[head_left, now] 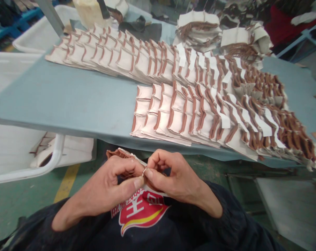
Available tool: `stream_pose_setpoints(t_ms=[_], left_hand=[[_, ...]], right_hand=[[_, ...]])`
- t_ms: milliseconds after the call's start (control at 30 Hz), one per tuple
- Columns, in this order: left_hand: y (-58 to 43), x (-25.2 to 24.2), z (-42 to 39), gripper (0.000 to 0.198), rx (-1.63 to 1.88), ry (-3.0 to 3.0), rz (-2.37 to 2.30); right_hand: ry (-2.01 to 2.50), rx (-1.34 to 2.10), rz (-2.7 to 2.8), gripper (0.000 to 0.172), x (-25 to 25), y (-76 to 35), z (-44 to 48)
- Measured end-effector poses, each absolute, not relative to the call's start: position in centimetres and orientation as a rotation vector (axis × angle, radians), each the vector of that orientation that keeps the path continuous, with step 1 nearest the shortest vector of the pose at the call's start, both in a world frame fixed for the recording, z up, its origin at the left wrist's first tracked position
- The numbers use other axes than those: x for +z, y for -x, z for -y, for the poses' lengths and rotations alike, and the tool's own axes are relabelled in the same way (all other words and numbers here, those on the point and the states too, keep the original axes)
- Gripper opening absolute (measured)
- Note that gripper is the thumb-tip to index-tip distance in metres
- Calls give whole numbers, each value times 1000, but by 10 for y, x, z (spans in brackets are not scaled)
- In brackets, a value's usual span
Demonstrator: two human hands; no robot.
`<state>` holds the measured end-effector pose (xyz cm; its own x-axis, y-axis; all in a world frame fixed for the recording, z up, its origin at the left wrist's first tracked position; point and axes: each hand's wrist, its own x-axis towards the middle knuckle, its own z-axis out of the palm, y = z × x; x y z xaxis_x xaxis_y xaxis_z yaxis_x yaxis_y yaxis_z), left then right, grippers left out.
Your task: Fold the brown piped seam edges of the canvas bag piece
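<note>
Both hands meet at the chest, below the front edge of the table. My left hand [116, 184] is closed, thumb and forefinger pinching a thin pale cord or strip [144, 171]. My right hand [171, 174] pinches the same strip from the other side, its fingers curled. Behind the hands, partly hidden, a bundle of brown and cream fabric pieces [121, 153] shows at the upper left of the fingers. What the strip is attached to cannot be made out.
A blue-grey table [69, 94] carries long rows of cream pieces with brown edges [163, 108], some with white strips. Stacked bundles [198, 28] lie at the back. White bins [16, 139] stand at the left. A pale panel [291, 205] is at the lower right.
</note>
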<state>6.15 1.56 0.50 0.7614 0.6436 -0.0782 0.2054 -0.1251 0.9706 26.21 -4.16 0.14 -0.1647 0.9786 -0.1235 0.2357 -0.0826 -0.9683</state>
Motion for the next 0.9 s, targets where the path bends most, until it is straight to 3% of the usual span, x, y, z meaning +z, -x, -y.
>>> stream_pose_setpoints(t_ms=[600,900], left_hand=[[-72,13,-8,31,496,-1945,-759],[-76,11,-5,33,497,-2059,-808]], right_hand=[[1384,1189,1647,7,10,-270,39],[1365,730,2017,10,20,-275,39]])
